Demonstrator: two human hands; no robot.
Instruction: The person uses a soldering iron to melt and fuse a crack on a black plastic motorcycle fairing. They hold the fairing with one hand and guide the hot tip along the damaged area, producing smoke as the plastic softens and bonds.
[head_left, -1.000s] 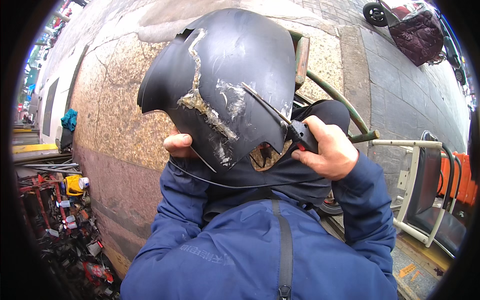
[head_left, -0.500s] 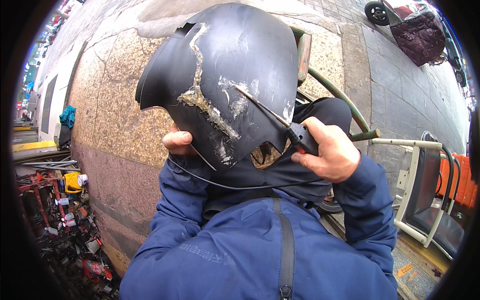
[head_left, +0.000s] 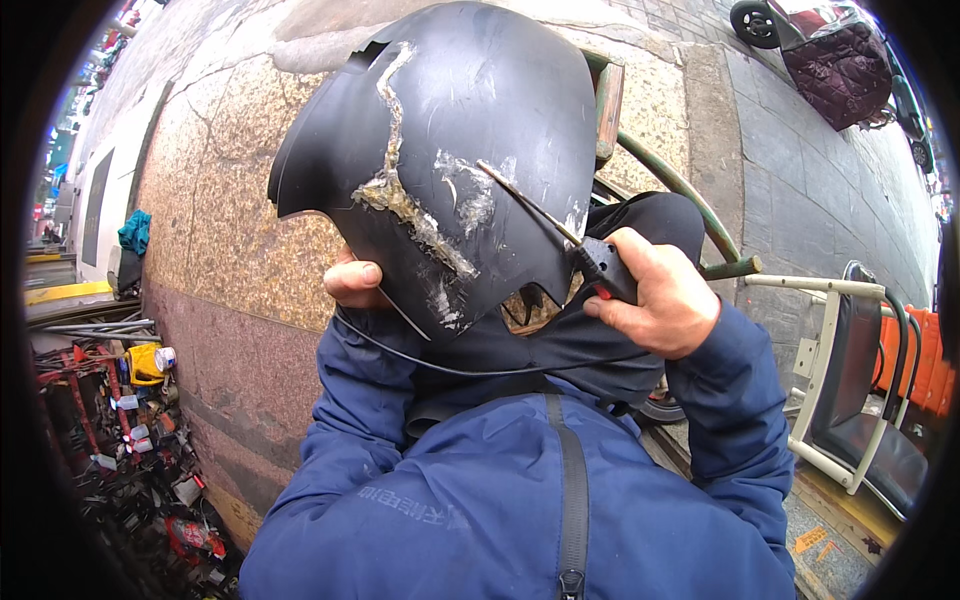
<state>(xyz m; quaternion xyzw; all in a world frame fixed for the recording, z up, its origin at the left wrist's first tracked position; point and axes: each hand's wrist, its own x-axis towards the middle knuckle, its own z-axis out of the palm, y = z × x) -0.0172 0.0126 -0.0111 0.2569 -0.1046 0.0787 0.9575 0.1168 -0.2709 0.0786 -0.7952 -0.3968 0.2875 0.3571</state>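
Note:
A curved black plastic panel (head_left: 500, 95) leans over my lap. Down its left part runs a rough, brownish melted seam (head_left: 402, 205), and pale scuffs (head_left: 475, 205) mark the surface to the right of it. My left hand (head_left: 353, 280) grips the panel's lower left edge, thumb in front and other fingers hidden behind. In my right hand (head_left: 665, 300) is a soldering iron (head_left: 604, 268) with a black handle and a red button. Its thin metal rod points up and left over the scuffed patch; whether the tip touches cannot be told. A black cable (head_left: 480, 374) crosses below the panel.
Behind the panel stands a green metal and wood frame (head_left: 608, 110). A chair with a dark seat (head_left: 880, 460) is at the right. Tools and parts lie heaped at the lower left, near a yellow container (head_left: 146, 365). A maroon quilted cover (head_left: 840, 70) hangs at the far right.
The iron's tip has shifted slightly up and right over the scuffed patch. The panel has moved very slightly up and left in view; both hands keep their grip.

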